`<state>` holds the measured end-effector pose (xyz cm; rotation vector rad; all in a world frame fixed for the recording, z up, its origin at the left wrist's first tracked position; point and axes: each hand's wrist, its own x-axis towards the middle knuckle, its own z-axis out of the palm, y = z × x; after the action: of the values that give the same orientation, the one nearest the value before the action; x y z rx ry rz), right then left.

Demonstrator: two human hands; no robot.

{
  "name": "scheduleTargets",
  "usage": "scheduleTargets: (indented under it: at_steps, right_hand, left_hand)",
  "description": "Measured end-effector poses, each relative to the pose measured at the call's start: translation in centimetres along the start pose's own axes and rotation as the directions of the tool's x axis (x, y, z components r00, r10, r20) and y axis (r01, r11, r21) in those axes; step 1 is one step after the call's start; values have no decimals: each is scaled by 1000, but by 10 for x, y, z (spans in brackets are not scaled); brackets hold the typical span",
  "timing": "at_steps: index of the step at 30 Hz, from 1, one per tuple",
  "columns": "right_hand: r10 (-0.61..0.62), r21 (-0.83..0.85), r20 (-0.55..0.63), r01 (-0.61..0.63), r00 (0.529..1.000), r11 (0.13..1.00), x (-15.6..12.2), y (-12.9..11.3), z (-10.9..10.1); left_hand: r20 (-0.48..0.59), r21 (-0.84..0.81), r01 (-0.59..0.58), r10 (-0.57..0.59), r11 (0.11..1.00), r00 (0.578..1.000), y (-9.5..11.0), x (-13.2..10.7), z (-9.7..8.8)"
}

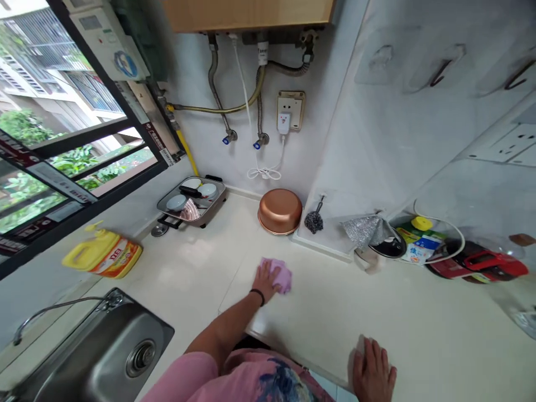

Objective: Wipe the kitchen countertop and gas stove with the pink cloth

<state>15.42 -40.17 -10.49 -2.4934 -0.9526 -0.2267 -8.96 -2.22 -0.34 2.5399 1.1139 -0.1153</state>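
Observation:
My left hand point(264, 279), with a dark band round its wrist, holds a pink-purple cleaning cloth point(283, 277) down against the pale countertop point(318, 304). The cloth is bunched under the fingers and spreads out to their right. My right hand point(372, 371) rests palm down near the counter's front edge, fingers spread and nothing in them. Beyond the cloth, a copper-coloured round pan point(280, 210) sits upside down by the back wall. A dark scouring ball point(314, 221) hangs from a wall hook to its right.
At back left stands an electric griddle pan point(196, 215) holding bowls. A yellow detergent bottle point(109, 254) lies near the window, above the steel sink point(104, 357). To the right are a silvery cloth point(360, 230), a packet point(421, 245) and a red-and-black appliance point(477, 262) with a white cord.

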Motion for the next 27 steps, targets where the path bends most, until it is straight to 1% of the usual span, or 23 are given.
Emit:
scheduleTargets:
  at_steps: [1, 3, 5, 6, 8, 9, 11, 13, 15, 17, 19, 20, 21, 22, 23, 25, 26, 27]
  right_hand:
    - [-7, -7, -6, 7, 1000, 1000, 0, -1, 0]
    - [-15, -20, -21, 14, 1000, 1000, -1, -3, 0]
    - [-14, -28, -35, 13, 999, 1000, -1, -5, 2]
    - [-10, -29, -39, 8, 999, 1000, -2, -7, 2]
    - [2, -28, -36, -3, 999, 1000, -3, -10, 3]
    - [10, -28, -31, -10, 999, 1000, -4, -11, 4]
    - [21, -32, -22, -22, 1000, 999, -5, -13, 4]
    - [22, -44, -23, -23, 999, 999, -6, -14, 4]
    - [10, -56, -35, -12, 999, 998, -6, -14, 5]
    - [-6, -68, -46, 3, 999, 998, -6, -13, 6]
    - [-16, -79, -47, 12, 999, 997, -7, -11, 7]
    - [-17, -83, -44, 13, 999, 996, -7, -11, 8]
    - [-17, -86, -39, 14, 999, 996, -8, -10, 8]
    - [-18, -87, -35, 15, 999, 996, -8, -10, 8]
    - [-20, -88, -31, 17, 999, 996, -8, -9, 8]
    - [-29, -90, -30, 26, 999, 996, -9, -8, 8]
    - [-35, -91, -33, 32, 999, 995, -10, -7, 8]
    - [-40, -93, -35, 36, 999, 995, -10, -7, 9]
  left_hand:
    - [-20, 12, 71, -71, 997, 997, -20, 1, -10]
    - [-54, 34, 200, -198, 979, 979, -60, 2, -29]
    - [-82, 48, 320, -316, 946, 945, -95, -1, -42]
    - [-93, 51, 372, -367, 927, 926, -109, -2, -47]
    - [-105, 57, 450, -443, 891, 891, -128, -4, -53]
    - [-109, 60, 480, -472, 875, 875, -132, -3, -56]
    - [-113, 57, 523, -515, 850, 850, -129, 3, -62]
    - [-102, 46, 532, -526, 845, 844, -114, 17, -68]
    - [-74, 44, 483, -479, 874, 874, -90, 39, -74]
    - [-44, 56, 400, -398, 915, 916, -58, 64, -75]
    - [-10, 70, 301, -301, 951, 954, -18, 87, -68]
    - [15, 76, 240, -241, 968, 970, 4, 96, -61]
    - [54, 82, 154, -159, 985, 986, 27, 102, -51]
    - [95, 87, 60, -69, 994, 993, 50, 105, -40]
    - [137, 87, -37, 25, 996, 990, 71, 104, -27]
    - [196, 77, -215, 197, 973, 961, 105, 97, -1]
    - [209, 68, -290, 271, 954, 940, 116, 91, 11]
    - [215, 63, -356, 335, 932, 917, 123, 84, 21]
